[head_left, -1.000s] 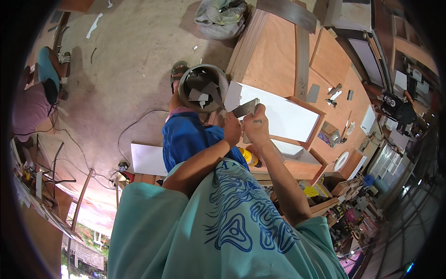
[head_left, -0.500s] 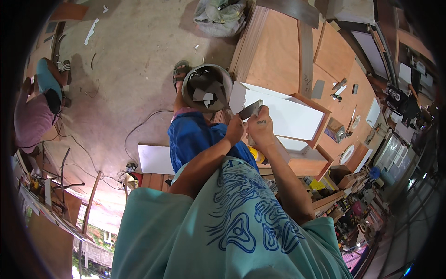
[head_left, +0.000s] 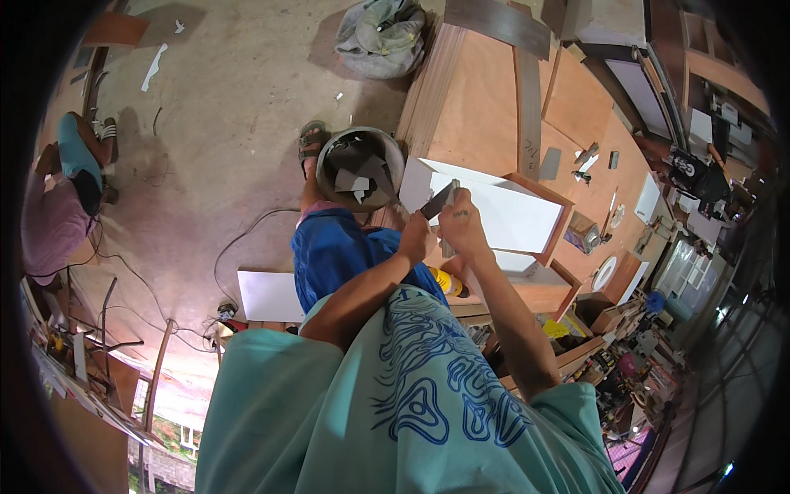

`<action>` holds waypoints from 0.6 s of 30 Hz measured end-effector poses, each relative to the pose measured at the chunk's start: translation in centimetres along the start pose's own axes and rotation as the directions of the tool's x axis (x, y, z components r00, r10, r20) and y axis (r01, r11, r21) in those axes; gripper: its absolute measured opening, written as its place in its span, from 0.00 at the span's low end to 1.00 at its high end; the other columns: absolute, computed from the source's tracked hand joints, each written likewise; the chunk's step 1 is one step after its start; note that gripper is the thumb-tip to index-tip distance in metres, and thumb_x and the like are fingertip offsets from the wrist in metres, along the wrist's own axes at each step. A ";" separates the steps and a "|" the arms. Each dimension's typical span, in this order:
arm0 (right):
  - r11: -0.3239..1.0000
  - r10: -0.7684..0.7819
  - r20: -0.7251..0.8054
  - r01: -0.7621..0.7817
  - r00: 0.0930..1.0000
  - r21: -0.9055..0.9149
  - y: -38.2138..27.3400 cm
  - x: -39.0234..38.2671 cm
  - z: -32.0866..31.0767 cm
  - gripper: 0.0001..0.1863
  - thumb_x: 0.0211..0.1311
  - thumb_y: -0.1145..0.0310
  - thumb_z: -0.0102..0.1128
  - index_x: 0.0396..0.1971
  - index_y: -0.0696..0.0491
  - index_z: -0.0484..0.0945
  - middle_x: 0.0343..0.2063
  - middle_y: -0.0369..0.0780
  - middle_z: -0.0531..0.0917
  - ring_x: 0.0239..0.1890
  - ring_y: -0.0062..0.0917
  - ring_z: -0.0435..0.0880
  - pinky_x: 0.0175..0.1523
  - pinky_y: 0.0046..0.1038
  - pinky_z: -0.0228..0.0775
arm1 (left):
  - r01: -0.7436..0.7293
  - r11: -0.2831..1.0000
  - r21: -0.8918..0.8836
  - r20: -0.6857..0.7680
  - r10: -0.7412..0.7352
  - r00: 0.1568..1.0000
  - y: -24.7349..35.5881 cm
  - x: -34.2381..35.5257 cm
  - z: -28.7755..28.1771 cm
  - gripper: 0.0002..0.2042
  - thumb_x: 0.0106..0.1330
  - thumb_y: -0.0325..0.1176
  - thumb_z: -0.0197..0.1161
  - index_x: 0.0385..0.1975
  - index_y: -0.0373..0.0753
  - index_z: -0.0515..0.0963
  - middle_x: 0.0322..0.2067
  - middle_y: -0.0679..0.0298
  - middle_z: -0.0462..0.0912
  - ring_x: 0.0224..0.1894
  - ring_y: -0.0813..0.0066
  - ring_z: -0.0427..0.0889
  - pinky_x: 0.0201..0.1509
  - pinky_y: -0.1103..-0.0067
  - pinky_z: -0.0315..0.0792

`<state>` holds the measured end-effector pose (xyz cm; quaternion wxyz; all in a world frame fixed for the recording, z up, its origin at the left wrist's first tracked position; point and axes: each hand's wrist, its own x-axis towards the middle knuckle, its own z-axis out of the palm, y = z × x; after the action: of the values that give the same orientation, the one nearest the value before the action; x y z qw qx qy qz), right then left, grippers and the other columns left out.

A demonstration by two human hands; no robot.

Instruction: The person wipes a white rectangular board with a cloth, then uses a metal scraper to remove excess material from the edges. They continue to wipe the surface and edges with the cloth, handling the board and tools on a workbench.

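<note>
My left hand (head_left: 417,238) is closed on the lower end of a dark flat piece (head_left: 436,202), thin and straight-edged; its exact kind is unclear. Beside it, my right hand (head_left: 463,221) is wrapped round a narrow grey-brown strip (head_left: 448,247) that stands nearly upright and shows above and below the fingers. The dark piece's upper end meets the strip near my right fingers. Just beyond both hands lies a white-lined drawer box (head_left: 514,216) with brown wooden edges. Left of it, a round bin (head_left: 362,134) holds dark and white sheet scraps.
A second wooden drawer (head_left: 527,288) and a yellow tool (head_left: 447,281) lie close to my right forearm. A wood-topped table (head_left: 477,107) extends ahead. A grey sack (head_left: 380,37) and cables (head_left: 218,263) lie on the floor. Another person (head_left: 66,198) is at far left.
The dark piece has turned to a steeper slant against the strip. Both hands keep their grip. The whole view has shifted slightly.
</note>
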<state>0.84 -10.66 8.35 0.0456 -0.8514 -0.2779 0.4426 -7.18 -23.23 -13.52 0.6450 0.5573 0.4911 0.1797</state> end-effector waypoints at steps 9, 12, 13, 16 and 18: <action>0.997 -0.047 -0.060 0.051 0.997 0.057 1.0 0.9 0.4 0.12 0.60 0.73 0.48 0.39 0.66 0.66 0.23 0.51 0.81 0.19 0.34 0.83 0.25 0.33 0.76 | 0.277 0.918 -0.284 0.140 -0.246 0.959 -2.0 1.7 -0.1 0.14 0.63 0.33 0.60 0.40 0.28 0.69 0.35 0.41 0.80 0.43 0.47 0.82 0.39 0.65 0.73; 0.995 0.052 0.000 -0.052 0.999 0.086 -0.3 2.0 -0.5 0.12 0.59 0.73 0.48 0.38 0.67 0.67 0.24 0.50 0.81 0.19 0.33 0.84 0.24 0.33 0.75 | 0.043 0.997 -0.056 0.161 -0.034 0.986 -1.6 1.9 -0.9 0.17 0.62 0.34 0.63 0.40 0.27 0.70 0.36 0.41 0.81 0.44 0.50 0.83 0.41 0.66 0.74; 0.993 0.074 0.028 -0.076 0.997 0.092 -0.7 2.2 -0.7 0.12 0.58 0.74 0.48 0.38 0.67 0.68 0.24 0.50 0.81 0.19 0.33 0.84 0.24 0.34 0.75 | 0.035 0.998 -0.047 0.157 -0.027 0.987 -1.4 1.9 -1.1 0.17 0.61 0.34 0.64 0.40 0.26 0.70 0.35 0.41 0.81 0.44 0.49 0.83 0.41 0.66 0.74; 0.982 0.119 0.085 -0.129 0.989 0.138 -1.6 2.3 -1.4 0.12 0.58 0.74 0.48 0.39 0.66 0.69 0.25 0.50 0.81 0.19 0.33 0.84 0.23 0.34 0.75 | 0.078 0.997 -0.026 0.181 -0.072 0.981 -0.5 2.0 -1.6 0.17 0.60 0.35 0.65 0.39 0.26 0.72 0.34 0.41 0.81 0.43 0.49 0.83 0.42 0.67 0.74; 0.988 0.109 0.104 -0.120 0.989 0.101 -1.9 2.2 -1.6 0.13 0.57 0.75 0.49 0.38 0.69 0.68 0.25 0.55 0.81 0.22 0.38 0.86 0.25 0.35 0.78 | 0.142 0.990 -0.009 0.214 -0.137 0.967 -0.1 2.1 -1.8 0.18 0.60 0.36 0.65 0.39 0.25 0.73 0.32 0.42 0.82 0.42 0.49 0.84 0.42 0.67 0.74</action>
<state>2.21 -7.66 8.31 0.0520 -0.8394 -0.2061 0.5002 -7.75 -20.69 -14.37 0.7116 0.5296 0.4550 0.0791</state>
